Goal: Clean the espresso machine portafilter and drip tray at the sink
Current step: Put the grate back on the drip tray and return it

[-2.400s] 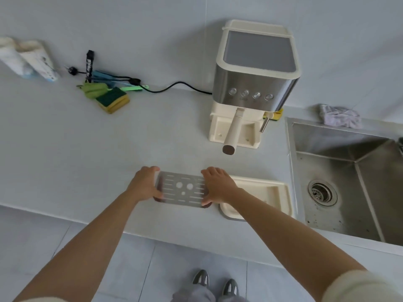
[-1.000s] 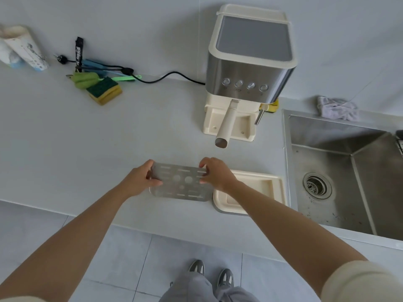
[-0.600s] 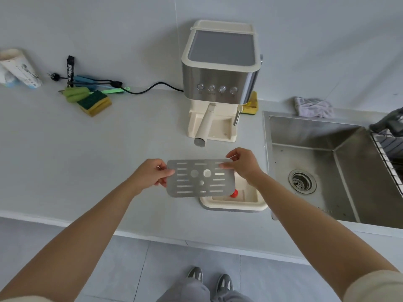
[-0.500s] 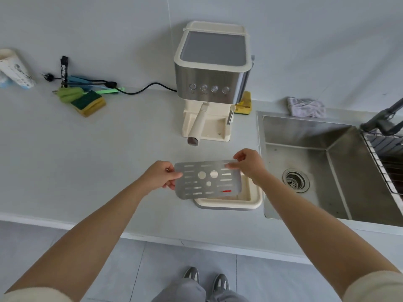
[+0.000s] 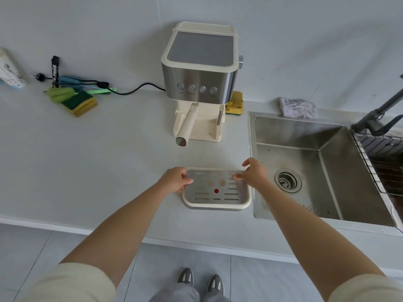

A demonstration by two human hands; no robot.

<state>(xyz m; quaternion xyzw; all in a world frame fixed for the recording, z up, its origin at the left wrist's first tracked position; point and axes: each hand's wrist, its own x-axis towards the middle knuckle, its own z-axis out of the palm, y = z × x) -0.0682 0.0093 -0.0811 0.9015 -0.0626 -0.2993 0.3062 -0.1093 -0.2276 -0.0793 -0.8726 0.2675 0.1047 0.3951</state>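
Note:
The cream drip tray (image 5: 218, 206) sits on the counter just left of the sink (image 5: 322, 171). Its slotted metal grate (image 5: 216, 190) lies in the tray, with a red dot showing through a hole. My left hand (image 5: 174, 179) pinches the grate's left edge. My right hand (image 5: 254, 174) pinches its far right corner. Behind stands the espresso machine (image 5: 200, 83) with the cream-handled portafilter (image 5: 188, 125) locked in and pointing toward me.
Green-yellow sponges (image 5: 78, 103) and a black cord lie at the back left. A yellow sponge (image 5: 235, 103) sits behind the machine, a grey cloth (image 5: 297, 107) behind the sink. A dark faucet (image 5: 379, 118) and wire rack (image 5: 383, 162) are at the right.
Both hands lifted the grate off the counter left of the tray, carried it right and lowered it into the tray. The camera view shifted left to right.

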